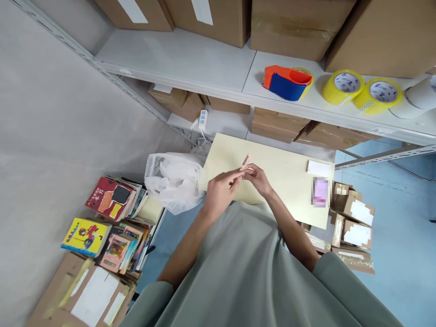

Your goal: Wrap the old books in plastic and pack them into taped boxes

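Observation:
Both hands meet above the cream tabletop [272, 168], close in front of my body. A small, slim pinkish object [245, 161] sticks up at an angle from where the fingertips come together; its kind is not clear. My left hand [222, 188] is closed, with its fingers pressed together at the lower end of the object. From the other side my right hand [259, 179] pinches at the same spot, its fingers bent. The fingers partly hide the object's lower end.
On the table's right lie a white box [318, 168] and a blurred pink item [320, 191]. A shelf [190, 54] holds cartons, an orange-and-blue tape dispenser [288, 83] and yellow tape rolls [343, 86]. Left are a plastic bag [173, 181] and books [111, 198]; small cartons [357, 211] stand right.

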A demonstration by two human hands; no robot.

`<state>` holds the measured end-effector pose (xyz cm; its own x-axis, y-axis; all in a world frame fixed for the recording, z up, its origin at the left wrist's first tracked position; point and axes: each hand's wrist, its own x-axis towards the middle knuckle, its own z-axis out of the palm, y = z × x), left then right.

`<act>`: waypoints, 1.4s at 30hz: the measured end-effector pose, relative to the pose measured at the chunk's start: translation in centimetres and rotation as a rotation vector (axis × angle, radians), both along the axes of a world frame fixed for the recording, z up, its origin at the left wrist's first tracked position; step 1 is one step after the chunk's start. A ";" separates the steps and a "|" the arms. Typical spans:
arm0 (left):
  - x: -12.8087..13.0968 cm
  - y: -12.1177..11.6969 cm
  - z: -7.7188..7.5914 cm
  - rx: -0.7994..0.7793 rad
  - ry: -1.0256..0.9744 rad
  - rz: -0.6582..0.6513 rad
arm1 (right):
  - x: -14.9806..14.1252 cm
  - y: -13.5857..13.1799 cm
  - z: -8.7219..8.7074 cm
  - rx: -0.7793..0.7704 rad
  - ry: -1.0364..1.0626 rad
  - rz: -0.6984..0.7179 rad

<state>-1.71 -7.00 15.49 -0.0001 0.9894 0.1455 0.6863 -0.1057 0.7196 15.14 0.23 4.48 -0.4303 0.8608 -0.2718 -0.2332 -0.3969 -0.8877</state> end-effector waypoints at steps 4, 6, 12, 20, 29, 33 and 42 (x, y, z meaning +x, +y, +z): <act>2.8 -0.6 -0.1 0.044 0.282 -0.163 | -0.5 -0.1 0.0 0.001 0.006 0.008; 3.7 -0.9 -0.2 0.046 0.344 -0.173 | -0.3 -0.2 0.1 0.007 -0.005 -0.013; 3.8 -0.3 -1.3 -0.059 0.218 -0.059 | 1.0 -0.2 -1.9 -0.037 -0.068 -0.040; 0.9 0.6 -13.1 -0.481 -0.036 0.161 | 4.3 -3.0 -10.6 -0.269 -0.424 -0.103; -2.5 1.9 -18.1 -0.567 0.043 0.162 | 1.1 -1.8 -13.2 -0.247 -0.529 -0.041; -5.5 6.3 -16.1 -0.408 0.088 0.265 | -2.4 3.6 -12.1 -0.138 -0.512 -0.041; -10.9 6.6 -14.2 -0.244 -0.027 0.279 | -8.6 7.8 -9.2 -0.053 -0.563 0.003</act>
